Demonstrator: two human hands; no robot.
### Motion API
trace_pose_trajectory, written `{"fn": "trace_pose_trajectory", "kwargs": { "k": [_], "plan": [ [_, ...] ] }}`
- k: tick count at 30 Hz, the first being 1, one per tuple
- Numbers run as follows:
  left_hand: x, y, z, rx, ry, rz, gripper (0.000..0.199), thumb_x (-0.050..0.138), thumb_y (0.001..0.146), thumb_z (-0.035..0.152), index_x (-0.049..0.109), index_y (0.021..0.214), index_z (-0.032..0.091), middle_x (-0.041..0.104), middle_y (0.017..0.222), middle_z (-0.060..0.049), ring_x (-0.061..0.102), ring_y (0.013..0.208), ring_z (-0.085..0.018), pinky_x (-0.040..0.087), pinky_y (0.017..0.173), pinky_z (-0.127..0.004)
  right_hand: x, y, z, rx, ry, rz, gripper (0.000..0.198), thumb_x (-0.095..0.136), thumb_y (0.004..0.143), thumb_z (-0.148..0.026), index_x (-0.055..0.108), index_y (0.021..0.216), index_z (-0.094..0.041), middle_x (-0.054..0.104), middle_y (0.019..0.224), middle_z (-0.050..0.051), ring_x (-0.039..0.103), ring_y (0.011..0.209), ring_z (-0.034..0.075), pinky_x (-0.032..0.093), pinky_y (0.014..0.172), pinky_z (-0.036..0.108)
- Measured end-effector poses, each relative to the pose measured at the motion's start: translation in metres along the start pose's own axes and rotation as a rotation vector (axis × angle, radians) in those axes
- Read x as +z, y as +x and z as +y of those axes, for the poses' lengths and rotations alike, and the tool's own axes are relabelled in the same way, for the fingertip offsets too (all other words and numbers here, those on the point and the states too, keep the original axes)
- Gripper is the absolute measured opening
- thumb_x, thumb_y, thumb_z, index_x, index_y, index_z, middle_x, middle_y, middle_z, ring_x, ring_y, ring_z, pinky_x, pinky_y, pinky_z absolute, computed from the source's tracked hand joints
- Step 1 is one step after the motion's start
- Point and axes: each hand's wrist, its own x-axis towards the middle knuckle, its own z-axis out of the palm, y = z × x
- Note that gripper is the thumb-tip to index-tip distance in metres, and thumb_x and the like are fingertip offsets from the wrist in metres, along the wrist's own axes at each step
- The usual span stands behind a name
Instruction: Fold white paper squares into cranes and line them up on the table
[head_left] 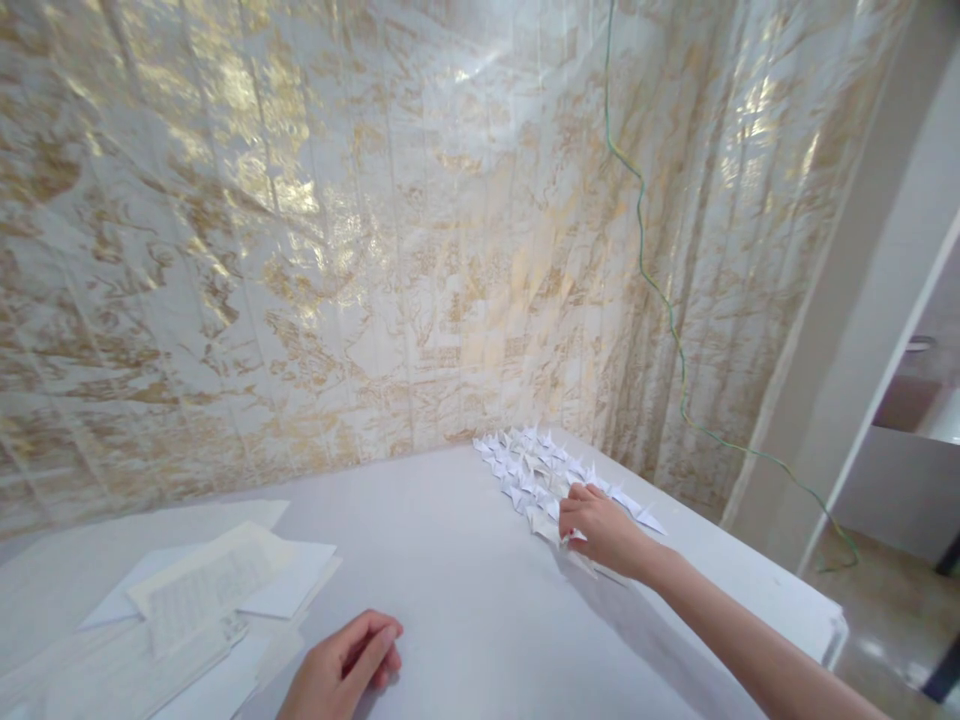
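Note:
Several folded white paper cranes (529,470) stand in close rows at the far right of the white table (442,560). My right hand (604,530) reaches over the near end of these rows, its fingers pinched down on a paper crane (576,562) that is mostly hidden under them. My left hand (345,665) rests at the table's near edge with its fingers loosely curled and the thumb against them. Nothing shows in that hand.
Loose sheets of paper (217,590), some printed, lie overlapping on the left of the table. A gold-and-white patterned curtain (375,250) hangs behind. A thin green wire (679,340) runs down it to the floor on the right, beyond the table's corner.

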Motion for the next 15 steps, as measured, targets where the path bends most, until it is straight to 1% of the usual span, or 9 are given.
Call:
{"fn": "trace_pose_trajectory", "kwargs": {
  "k": [4,6,8,9,11,12,13,14,15],
  "plan": [
    [-0.001,-0.003,0.002,-0.01,0.013,0.003,0.041,0.047,0.087,0.059,0.062,0.072,0.023,0.064,0.065,0.002,0.057,0.066,-0.019,0.041,0.069,-0.028,0.013,0.011,-0.001,0.022,-0.031,-0.032,0.019,0.069,0.071,-0.002,0.07,0.076,-0.02,0.07,0.091,0.007,0.056,0.1,0.028,0.036,0.088,0.04],
    [0.001,-0.007,0.006,-0.015,0.019,0.009,0.039,0.046,0.089,0.055,0.06,0.071,0.023,0.064,0.064,0.002,0.058,0.066,-0.019,0.041,0.069,-0.028,0.011,0.012,-0.007,0.032,-0.04,-0.027,0.025,0.07,0.067,0.0,0.07,0.084,-0.02,0.068,0.097,0.009,0.055,0.101,0.03,0.036,0.088,0.041],
    [0.005,-0.011,0.012,-0.015,0.025,0.014,0.036,0.045,0.089,0.051,0.06,0.073,0.023,0.066,0.067,0.002,0.059,0.069,-0.019,0.042,0.071,-0.028,0.002,0.014,-0.019,0.039,-0.033,0.005,0.037,0.071,0.066,0.001,0.067,0.097,-0.019,0.066,0.105,0.01,0.054,0.104,0.031,0.036,0.089,0.043],
    [0.007,-0.013,0.015,-0.017,0.031,0.011,0.033,0.047,0.089,0.049,0.062,0.075,0.023,0.066,0.068,0.001,0.06,0.071,-0.019,0.043,0.072,-0.028,-0.003,0.015,-0.029,0.031,-0.005,0.029,0.04,0.072,0.066,0.0,0.066,0.1,-0.019,0.066,0.107,0.01,0.054,0.104,0.03,0.037,0.089,0.042],
    [0.005,-0.016,0.021,-0.027,0.051,0.002,0.023,0.053,0.084,0.04,0.067,0.08,0.022,0.069,0.073,0.001,0.062,0.074,-0.019,0.044,0.07,-0.027,-0.013,0.02,-0.055,-0.052,0.075,0.068,0.038,0.072,0.071,-0.002,0.063,0.102,-0.021,0.065,0.11,0.008,0.054,0.104,0.028,0.037,0.091,0.042],
    [-0.001,-0.018,0.023,-0.029,0.064,-0.001,0.019,0.056,0.081,0.037,0.068,0.08,0.023,0.07,0.074,0.0,0.062,0.074,-0.019,0.044,0.07,-0.027,-0.017,0.023,-0.07,-0.102,0.122,0.074,0.035,0.072,0.073,-0.003,0.063,0.102,-0.021,0.065,0.109,0.008,0.054,0.103,0.028,0.038,0.091,0.041],
    [-0.012,-0.021,0.025,-0.034,0.079,0.01,0.016,0.059,0.079,0.034,0.07,0.081,0.023,0.071,0.076,0.0,0.063,0.073,-0.019,0.045,0.07,-0.027,-0.019,0.027,-0.086,-0.162,0.175,0.065,0.032,0.071,0.076,-0.005,0.063,0.102,-0.022,0.065,0.108,0.007,0.054,0.102,0.027,0.039,0.09,0.04],
    [-0.027,-0.024,0.026,-0.028,0.096,0.035,0.017,0.061,0.077,0.034,0.073,0.086,0.025,0.074,0.083,0.0,0.064,0.076,-0.02,0.045,0.073,-0.028,-0.019,0.031,-0.101,-0.227,0.229,0.048,0.031,0.071,0.077,-0.007,0.063,0.102,-0.022,0.065,0.107,0.007,0.055,0.101,0.026,0.039,0.089,0.04],
    [-0.048,-0.029,0.027,-0.024,0.115,0.067,0.018,0.063,0.075,0.033,0.074,0.087,0.026,0.076,0.089,-0.001,0.065,0.083,-0.021,0.046,0.079,-0.03,-0.018,0.035,-0.116,-0.285,0.272,0.023,0.03,0.071,0.078,-0.008,0.063,0.104,-0.022,0.065,0.109,0.007,0.054,0.103,0.026,0.04,0.089,0.039]
  ]
}}
